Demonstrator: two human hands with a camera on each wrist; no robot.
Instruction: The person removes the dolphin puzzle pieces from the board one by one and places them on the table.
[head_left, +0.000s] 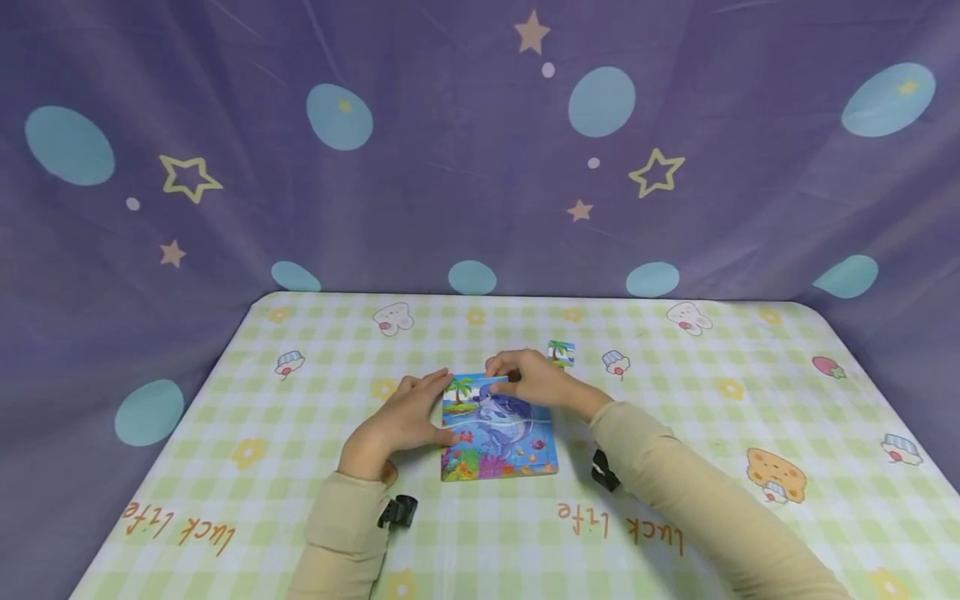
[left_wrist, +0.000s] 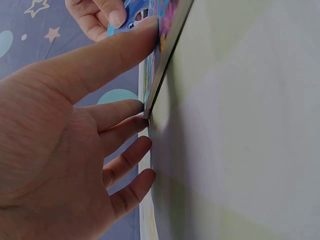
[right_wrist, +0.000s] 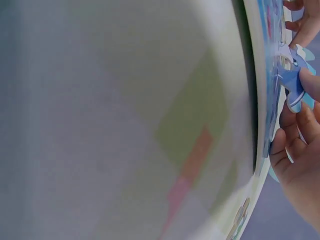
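Observation:
A square jigsaw puzzle (head_left: 480, 446) lies on the table, with a dolphin, a palm tree and coral in its picture. My left hand (head_left: 405, 417) is at its left side. In the left wrist view, that thumb (left_wrist: 142, 37) rests on the puzzle's near edge, and the straight fingers reach its far corner. Over the top right part of the puzzle, my right hand (head_left: 528, 379) pinches a blue dolphin puzzle piece (right_wrist: 292, 82) between thumb and fingers. In the right wrist view the piece is tilted up from the picture. My right hand covers that part of the puzzle in the head view.
A loose palm-tree puzzle piece (head_left: 561, 353) lies on the table just behind my right hand. The table has a green checked cloth (head_left: 300, 442) with printed animals and cakes. Behind it hangs a purple curtain (head_left: 465, 183) with stars and dots.

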